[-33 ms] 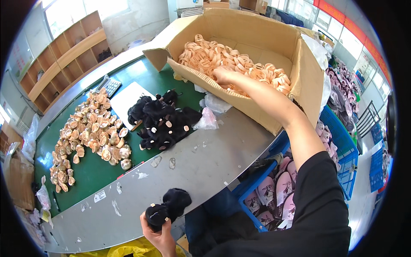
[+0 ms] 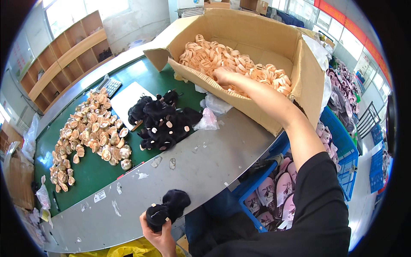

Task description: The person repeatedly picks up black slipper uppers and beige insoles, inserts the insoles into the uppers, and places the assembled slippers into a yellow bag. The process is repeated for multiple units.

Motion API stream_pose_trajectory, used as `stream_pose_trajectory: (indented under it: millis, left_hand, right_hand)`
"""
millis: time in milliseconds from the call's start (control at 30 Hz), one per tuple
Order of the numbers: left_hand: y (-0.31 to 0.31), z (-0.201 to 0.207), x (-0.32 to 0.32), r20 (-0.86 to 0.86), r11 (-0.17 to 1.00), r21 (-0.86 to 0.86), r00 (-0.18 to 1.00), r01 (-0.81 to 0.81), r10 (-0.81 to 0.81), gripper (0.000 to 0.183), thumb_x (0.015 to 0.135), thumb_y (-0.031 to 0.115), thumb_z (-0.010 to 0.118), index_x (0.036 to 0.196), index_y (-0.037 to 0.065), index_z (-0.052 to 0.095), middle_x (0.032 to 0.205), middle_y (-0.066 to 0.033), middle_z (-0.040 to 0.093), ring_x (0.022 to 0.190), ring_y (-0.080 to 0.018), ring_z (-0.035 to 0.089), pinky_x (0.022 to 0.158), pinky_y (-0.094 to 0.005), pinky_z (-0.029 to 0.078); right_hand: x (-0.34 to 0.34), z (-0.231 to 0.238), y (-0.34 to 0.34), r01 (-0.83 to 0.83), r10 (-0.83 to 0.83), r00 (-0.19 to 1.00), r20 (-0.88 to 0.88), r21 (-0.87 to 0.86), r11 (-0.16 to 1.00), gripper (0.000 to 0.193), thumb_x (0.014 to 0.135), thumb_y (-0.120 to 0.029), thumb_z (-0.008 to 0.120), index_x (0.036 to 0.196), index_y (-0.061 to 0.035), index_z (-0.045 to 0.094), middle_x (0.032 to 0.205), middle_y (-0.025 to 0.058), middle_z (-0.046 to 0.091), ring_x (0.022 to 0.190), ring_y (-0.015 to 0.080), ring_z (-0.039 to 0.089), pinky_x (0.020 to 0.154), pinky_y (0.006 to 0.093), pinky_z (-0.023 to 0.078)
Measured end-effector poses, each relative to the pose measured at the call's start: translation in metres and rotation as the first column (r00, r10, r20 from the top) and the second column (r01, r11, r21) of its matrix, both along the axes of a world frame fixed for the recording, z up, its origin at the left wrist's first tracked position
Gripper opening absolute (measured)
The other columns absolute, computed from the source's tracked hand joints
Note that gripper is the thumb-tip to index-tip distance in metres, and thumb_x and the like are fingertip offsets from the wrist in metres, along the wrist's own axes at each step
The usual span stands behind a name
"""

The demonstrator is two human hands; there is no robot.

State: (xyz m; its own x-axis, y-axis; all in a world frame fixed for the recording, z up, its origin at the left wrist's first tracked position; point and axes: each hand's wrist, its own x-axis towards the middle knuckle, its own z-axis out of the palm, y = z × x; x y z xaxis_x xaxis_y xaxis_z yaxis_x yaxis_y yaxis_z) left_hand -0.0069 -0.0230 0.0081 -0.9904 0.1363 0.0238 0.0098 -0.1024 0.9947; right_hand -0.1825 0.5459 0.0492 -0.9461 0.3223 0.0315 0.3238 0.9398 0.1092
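Low at the table's front edge, my left hand (image 2: 159, 237) is closed around a black plush toy (image 2: 177, 203) with small pale tips. My right arm stretches across to a big cardboard box (image 2: 239, 100). Inside it, my right hand (image 2: 222, 76) touches a heap of peach-coloured plastic ring-like pieces (image 2: 239, 62); its fingertips are hidden among them. Between the two hands, a pile of similar black plush pieces (image 2: 165, 118) lies on the table, partly over a white board (image 2: 128, 100).
Many tan and gold shell-like parts (image 2: 92, 132) spread over the green mat (image 2: 100, 180), by a calculator (image 2: 112, 87). Clear plastic bags (image 2: 209, 119) lie against the box. Blue crates (image 2: 252, 210) with pink printed slipper-shaped pieces (image 2: 284, 188) stand below, right of the grey table edge (image 2: 205, 158).
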Motion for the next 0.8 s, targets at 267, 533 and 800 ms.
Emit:
stream_pose_trajectory:
  millis: [267,533,800]
  left_hand:
    - [0.001,-0.003,0.002,0.027,0.999,0.023,0.999,-0.041,0.04,0.045,0.076,-0.001,0.072,0.117,0.0,0.052,0.116,-0.0109,0.059,0.104,-0.0167,0.06,0.097,-0.029,0.048]
    - [-0.004,0.008,0.005,-0.034,0.999,0.026,0.999,-0.027,0.028,0.039,0.079,-0.001,0.069,0.116,-0.001,0.058,0.11,-0.0085,0.062,0.1,-0.0178,0.06,0.094,-0.0307,0.048]
    - [-0.01,0.002,0.006,-0.049,1.0,0.017,0.998,0.025,-0.025,0.042,0.08,-0.003,0.069,0.121,-0.001,0.059,0.111,-0.008,0.063,0.102,-0.0182,0.061,0.095,-0.0311,0.048]
  right_hand:
    - [-0.001,-0.011,0.003,0.012,-0.015,0.999,-0.04,-0.068,0.998,0.022,0.084,-0.023,0.063,0.094,-0.0084,0.075,0.095,0.0196,0.074,0.093,0.0393,0.071,0.079,0.0483,0.057]
    - [0.005,-0.002,-0.007,0.07,-0.073,0.997,-0.019,-0.138,0.988,0.032,0.09,-0.029,0.053,0.098,-0.007,0.075,0.097,0.0195,0.074,0.093,0.0385,0.072,0.08,0.0481,0.057]
    - [0.012,-0.001,-0.009,0.278,-0.251,0.959,0.131,-0.274,0.921,0.047,0.091,-0.047,0.056,0.1,-0.0063,0.077,0.1,0.0149,0.077,0.091,0.0314,0.075,0.081,0.0446,0.058]
